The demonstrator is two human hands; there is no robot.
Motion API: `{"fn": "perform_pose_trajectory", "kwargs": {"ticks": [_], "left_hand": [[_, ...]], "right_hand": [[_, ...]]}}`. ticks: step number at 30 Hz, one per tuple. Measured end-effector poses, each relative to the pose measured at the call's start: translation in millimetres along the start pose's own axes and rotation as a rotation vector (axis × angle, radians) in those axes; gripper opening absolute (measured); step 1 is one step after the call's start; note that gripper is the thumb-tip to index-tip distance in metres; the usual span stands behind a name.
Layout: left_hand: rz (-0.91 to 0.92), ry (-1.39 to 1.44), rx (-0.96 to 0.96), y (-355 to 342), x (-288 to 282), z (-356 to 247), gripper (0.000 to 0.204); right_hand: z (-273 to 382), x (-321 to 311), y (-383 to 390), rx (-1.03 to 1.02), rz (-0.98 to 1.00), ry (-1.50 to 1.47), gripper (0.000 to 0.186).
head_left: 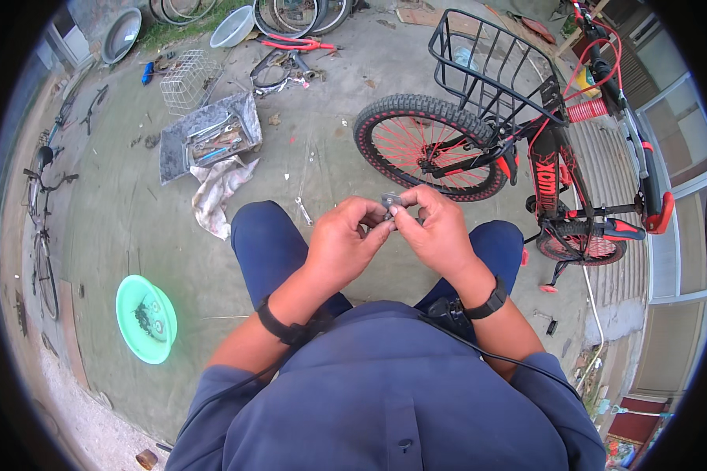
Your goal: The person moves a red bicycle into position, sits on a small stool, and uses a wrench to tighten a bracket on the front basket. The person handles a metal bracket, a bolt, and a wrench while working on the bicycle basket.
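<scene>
Pinched narrow, fingertips nearly meeting, by left hand [342,239] and right hand [438,234] alike: one small grey metal part [390,198], held out between the knees [269,226], its underside hidden by fingers. Over at eight o'clock from the hands, the green basin [128,314], dark bits [144,319] lying in it; at ten, the tray [173,151], stocked with tools [214,140]; at nine, the spanner [303,210], left untouched on the ground. Close fingertip work on the part seems to be in hand; whether it is fitting or inspection cannot be told. Next, a steady pinch and fine thumb control are probably called for. Left fingers are curled, thumb aimed at one o'clock; the right thumb is laid against the part, aimed at eleven. From one round to three, the bike [546,184], not touched.
</scene>
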State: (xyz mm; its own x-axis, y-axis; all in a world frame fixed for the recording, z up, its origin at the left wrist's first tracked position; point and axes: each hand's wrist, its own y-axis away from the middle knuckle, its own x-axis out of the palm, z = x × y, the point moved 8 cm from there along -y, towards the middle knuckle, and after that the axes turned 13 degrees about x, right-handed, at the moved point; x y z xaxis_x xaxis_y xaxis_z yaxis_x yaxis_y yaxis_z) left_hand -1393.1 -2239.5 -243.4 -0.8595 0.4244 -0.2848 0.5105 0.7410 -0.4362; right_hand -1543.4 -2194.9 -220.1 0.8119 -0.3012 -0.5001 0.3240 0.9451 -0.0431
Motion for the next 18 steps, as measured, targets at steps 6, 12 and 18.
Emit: {"fn": "perform_pose_trajectory", "kwargs": {"ticks": [6,12,18], "left_hand": [[-0.039,-0.005,0.106,-12.1,20.2,-13.3,0.015],[-0.057,0.149,0.129,-21.8,48.2,-16.3,0.016],[0.159,0.280,0.054,-27.1,90.5,-16.7,0.017]], "right_hand": [[-5.9,-30.4,11.1,-0.045,0.045,-0.044,0.017],[-43.2,-53.3,16.5,0.151,0.169,-0.385,0.028],[-64.7,-84.9,24.7,0.058,0.101,-0.305,0.027]]}}
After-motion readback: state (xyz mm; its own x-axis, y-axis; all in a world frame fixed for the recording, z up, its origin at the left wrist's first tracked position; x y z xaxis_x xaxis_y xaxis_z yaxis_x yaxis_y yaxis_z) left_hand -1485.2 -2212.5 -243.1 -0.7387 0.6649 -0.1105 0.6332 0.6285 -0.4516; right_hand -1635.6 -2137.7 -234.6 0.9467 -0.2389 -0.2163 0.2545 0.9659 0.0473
